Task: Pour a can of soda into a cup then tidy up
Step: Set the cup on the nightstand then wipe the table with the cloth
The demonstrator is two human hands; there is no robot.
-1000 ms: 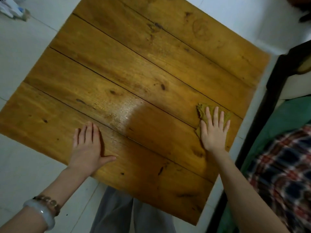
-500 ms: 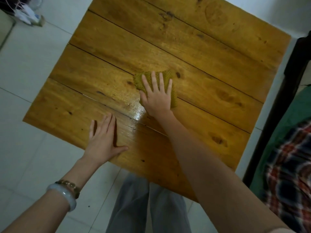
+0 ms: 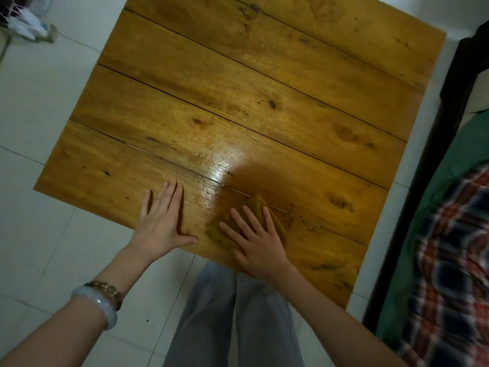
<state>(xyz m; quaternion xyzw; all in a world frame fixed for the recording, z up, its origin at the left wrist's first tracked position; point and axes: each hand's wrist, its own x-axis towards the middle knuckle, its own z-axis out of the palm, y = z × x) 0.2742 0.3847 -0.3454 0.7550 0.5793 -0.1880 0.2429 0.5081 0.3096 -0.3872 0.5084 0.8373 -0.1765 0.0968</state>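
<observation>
**Near table edge — wiping with cloth**

On the near plank of the wooden table (image 3: 264,83), pressing the olive cloth (image 3: 260,209) flat under the right hand (image 3: 258,243), fingers spread and palm down, pinching nothing. Bracing with the left hand (image 3: 162,225) just beside it, also flat, fingers loosely together, thumb out. Looking soft, thin and probably damp — likely sliding easily on the glossy wet patch (image 3: 219,172) and bunching if pushed from one corner; best held under a full palm, or gathered at the middle for lifting. Seeing no can or cup anywhere. Nothing standing on the top to block strokes. Lying well clear: plaid fabric (image 3: 455,260) over green at right, dark frame (image 3: 439,144), clutter (image 3: 29,26) on the floor far left.
</observation>
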